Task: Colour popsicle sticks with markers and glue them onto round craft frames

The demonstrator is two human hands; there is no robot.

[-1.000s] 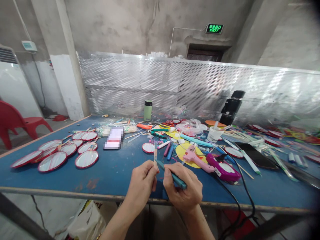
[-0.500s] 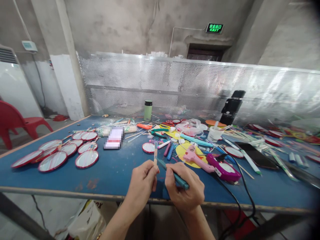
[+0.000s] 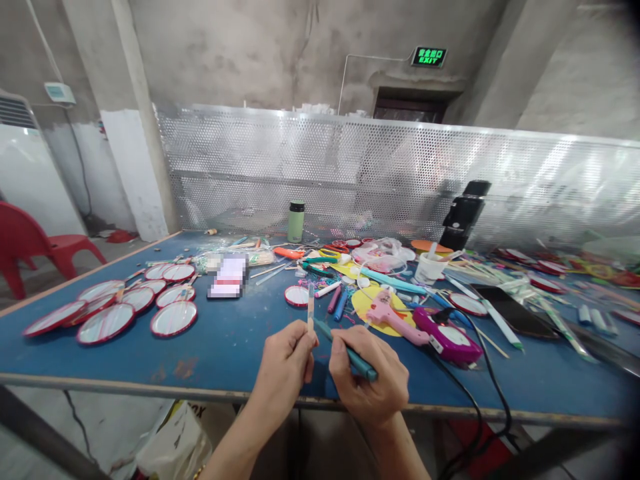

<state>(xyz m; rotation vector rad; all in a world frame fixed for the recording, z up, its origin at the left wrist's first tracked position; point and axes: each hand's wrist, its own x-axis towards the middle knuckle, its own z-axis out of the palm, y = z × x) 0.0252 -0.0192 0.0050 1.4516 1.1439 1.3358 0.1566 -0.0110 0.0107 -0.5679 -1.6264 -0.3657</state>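
Observation:
My left hand (image 3: 287, 357) is closed near the table's front edge, pinching a flat wooden craft stick (image 3: 311, 308) that points up and away. Bluish colour shows on the stick's upper part and bare wood lower down. In my right hand (image 3: 373, 373) is a teal marker (image 3: 361, 363), gripped like a pen. The marker's tip end reaches toward the stick beside my left fingertips; whether it touches cannot be made out. Just beyond the stick lies a round, red-rimmed disc (image 3: 297, 296), with a purple marker (image 3: 334, 299) and a blue marker (image 3: 341, 304) to its right.
Several red-rimmed discs (image 3: 174, 319) lie at left beside a phone (image 3: 229, 276). Right of my hands are a pink glue gun (image 3: 395, 315), a purple box (image 3: 453, 339) with black cables and a dark phone (image 3: 513, 310). A green bottle (image 3: 296, 222) stands at the back.
Almost nothing differs. Both hands keep the same place and hold; the teal marker has shifted very slightly.

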